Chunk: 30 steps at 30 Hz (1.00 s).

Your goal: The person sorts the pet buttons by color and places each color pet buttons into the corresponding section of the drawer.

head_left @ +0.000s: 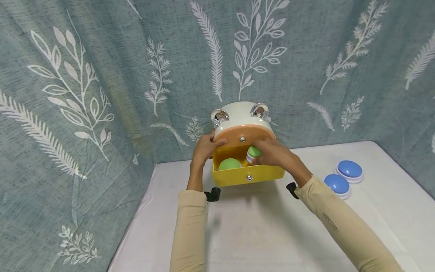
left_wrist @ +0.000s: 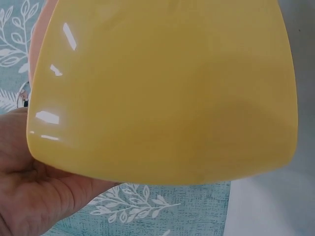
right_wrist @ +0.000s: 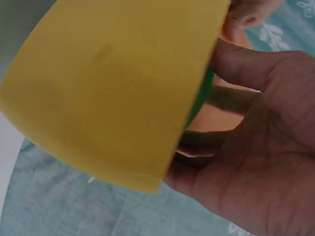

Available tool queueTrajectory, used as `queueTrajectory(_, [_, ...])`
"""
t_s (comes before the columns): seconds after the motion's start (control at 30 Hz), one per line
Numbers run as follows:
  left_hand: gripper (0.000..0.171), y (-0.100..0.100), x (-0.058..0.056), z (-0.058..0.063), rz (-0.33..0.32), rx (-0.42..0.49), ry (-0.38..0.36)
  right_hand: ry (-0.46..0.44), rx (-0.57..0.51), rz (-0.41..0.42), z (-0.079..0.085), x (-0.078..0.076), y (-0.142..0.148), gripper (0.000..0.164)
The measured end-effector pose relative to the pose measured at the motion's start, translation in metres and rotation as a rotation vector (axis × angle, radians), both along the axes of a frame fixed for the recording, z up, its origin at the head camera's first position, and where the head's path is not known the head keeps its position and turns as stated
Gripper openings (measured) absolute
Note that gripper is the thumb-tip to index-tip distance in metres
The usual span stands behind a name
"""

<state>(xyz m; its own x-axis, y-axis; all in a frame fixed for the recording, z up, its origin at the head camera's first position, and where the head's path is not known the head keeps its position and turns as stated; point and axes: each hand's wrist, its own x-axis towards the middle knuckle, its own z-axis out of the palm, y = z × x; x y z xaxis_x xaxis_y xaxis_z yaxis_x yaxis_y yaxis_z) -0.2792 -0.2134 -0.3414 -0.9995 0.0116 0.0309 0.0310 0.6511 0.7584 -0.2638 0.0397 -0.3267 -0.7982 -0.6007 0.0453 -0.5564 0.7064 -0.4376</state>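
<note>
A small frog-like drawer box [head_left: 238, 112] with a white domed top and two shiny round eyes stands near the back curtain. Its orange drawer [head_left: 231, 133] is closed, while the yellow drawer [head_left: 234, 177] below is pulled out. My left hand [head_left: 203, 147] grips the box's left side, thumb across the orange front. Inside the yellow drawer, my right hand [head_left: 273, 153] holds a green-topped round push button [head_left: 253, 152] with a white base. A second green push button [head_left: 229, 164] lies at the drawer's left. In the right wrist view, the yellow drawer [right_wrist: 108, 98] hides most of the held button.
Two blue push buttons [head_left: 350, 169] with white bases lie side by side on the white-covered table [head_left: 251, 234] at the right. A teal curtain [head_left: 136, 94] with white leaf prints hangs behind and to the left. Black wrist-camera parts [head_left: 213, 194] show beside my wrists.
</note>
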Motion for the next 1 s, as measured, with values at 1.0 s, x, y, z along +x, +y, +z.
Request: queueTrajectory(1.0, [0.084,-0.002,0.001,-0.002,0.013,0.008,0.020,0.006,0.108,-0.008,-0.004,-0.006,-0.007,0.017])
